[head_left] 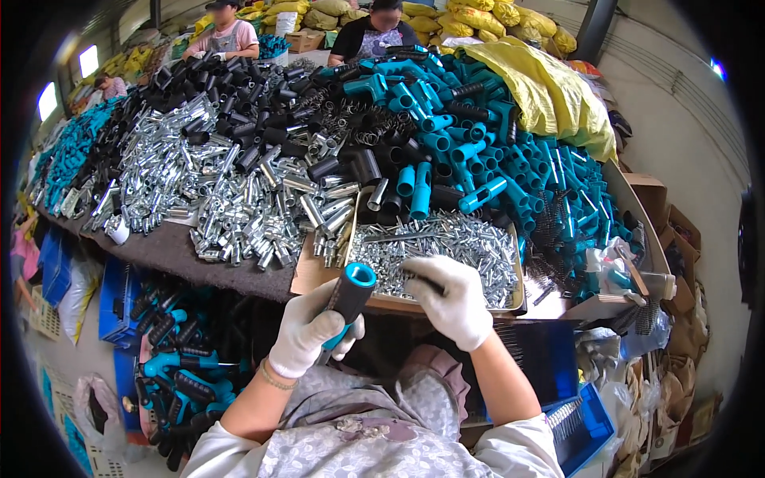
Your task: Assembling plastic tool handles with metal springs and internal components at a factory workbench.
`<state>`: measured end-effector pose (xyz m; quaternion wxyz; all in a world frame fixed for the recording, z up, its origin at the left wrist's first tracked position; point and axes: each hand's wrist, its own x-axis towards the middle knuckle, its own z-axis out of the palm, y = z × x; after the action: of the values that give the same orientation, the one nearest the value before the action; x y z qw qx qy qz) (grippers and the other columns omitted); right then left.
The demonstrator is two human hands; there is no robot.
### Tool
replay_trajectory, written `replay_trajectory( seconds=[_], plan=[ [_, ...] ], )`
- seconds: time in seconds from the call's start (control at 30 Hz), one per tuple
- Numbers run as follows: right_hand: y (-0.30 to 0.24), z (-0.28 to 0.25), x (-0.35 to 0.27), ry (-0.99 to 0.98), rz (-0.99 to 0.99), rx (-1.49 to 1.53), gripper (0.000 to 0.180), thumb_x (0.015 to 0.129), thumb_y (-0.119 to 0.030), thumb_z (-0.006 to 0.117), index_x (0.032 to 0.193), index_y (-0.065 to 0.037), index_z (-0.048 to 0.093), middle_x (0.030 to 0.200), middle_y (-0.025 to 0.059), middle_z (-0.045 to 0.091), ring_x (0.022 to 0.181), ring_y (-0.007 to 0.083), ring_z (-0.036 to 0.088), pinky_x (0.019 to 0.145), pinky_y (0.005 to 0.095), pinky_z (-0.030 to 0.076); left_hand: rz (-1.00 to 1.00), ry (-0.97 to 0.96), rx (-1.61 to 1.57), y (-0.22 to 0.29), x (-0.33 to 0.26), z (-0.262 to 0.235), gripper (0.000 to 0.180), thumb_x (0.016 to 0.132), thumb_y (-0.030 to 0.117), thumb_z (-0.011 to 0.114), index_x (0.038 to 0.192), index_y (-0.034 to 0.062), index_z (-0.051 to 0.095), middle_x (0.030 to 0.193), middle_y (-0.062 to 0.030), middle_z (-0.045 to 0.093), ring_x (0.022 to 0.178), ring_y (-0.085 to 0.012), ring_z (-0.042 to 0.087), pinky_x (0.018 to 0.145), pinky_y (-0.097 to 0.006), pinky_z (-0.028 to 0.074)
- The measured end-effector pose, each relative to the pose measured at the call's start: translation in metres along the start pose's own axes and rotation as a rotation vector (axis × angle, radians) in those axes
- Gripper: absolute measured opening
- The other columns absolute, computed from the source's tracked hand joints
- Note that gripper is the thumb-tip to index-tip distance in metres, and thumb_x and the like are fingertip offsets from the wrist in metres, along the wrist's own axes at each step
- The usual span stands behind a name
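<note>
My left hand (296,334), in a white glove, is wrapped round a black-and-teal plastic tool handle (348,296). Its open, teal-rimmed round end points up. My gloved right hand (456,301) is just right of the handle, over the near part of a shallow tray (519,280) of small metal pins and screws. The right fingers are curled together; a small dark thing shows at their tips, too unclear to name. Behind the tray lie loose teal plastic handles (482,193) and black sleeves (365,166).
Shiny metal tubes (239,215) are heaped at the left, with dark springs (374,119) farther back. A yellow sack (550,95) covers the far right pile. Black-and-teal handles (187,382) fill the space below left. A blue bin (586,434) stands lower right. Two people sit across the table.
</note>
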<state>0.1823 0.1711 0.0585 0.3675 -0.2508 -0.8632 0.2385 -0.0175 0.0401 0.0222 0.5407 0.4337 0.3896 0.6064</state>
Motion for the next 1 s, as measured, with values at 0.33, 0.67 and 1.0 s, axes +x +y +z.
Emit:
replay_trajectory(
  seconds=[0.33, 0.67, 1.0],
  plan=[
    [-0.011, 0.014, -0.019, -0.058, 0.207, 0.201, 0.026, 0.086, -0.01, 0.068, 0.11, 0.001, 0.07, 0.1, 0.0167, 0.072, 0.089, 0.025, 0.071, 0.083, 0.0329, 0.054, 0.06, -0.027, -0.181, -0.015, -0.006, -0.002, 0.079, 0.08, 0.062, 0.075, 0.115, -0.0067, 0.058, 0.085, -0.0149, 0.067, 0.055, -0.0142, 0.06, 0.045, -0.026, 0.048],
    [0.042, -0.001, 0.014, 0.167, -0.125, -0.767, 0.024, 0.078, -0.016, 0.074, 0.101, -0.013, 0.07, 0.081, 0.0071, 0.061, 0.077, 0.0284, 0.06, 0.066, 0.0402, 0.049, 0.131, 0.038, -0.309, -0.007, -0.023, -0.008, 0.075, 0.078, 0.055, 0.08, 0.115, -0.0064, 0.06, 0.082, -0.0132, 0.064, 0.058, -0.0177, 0.061, 0.047, -0.028, 0.049],
    [-0.014, 0.024, -0.034, -0.043, -0.049, 0.135, 0.032, 0.091, -0.011, 0.062, 0.121, 0.001, 0.063, 0.105, 0.0155, 0.067, 0.091, 0.0296, 0.065, 0.084, 0.0401, 0.051, -0.046, 0.027, -0.331, -0.022, -0.028, -0.005, 0.08, 0.073, 0.057, 0.083, 0.114, -0.0069, 0.059, 0.085, -0.0133, 0.066, 0.06, -0.0179, 0.062, 0.049, -0.028, 0.05]
  ],
)
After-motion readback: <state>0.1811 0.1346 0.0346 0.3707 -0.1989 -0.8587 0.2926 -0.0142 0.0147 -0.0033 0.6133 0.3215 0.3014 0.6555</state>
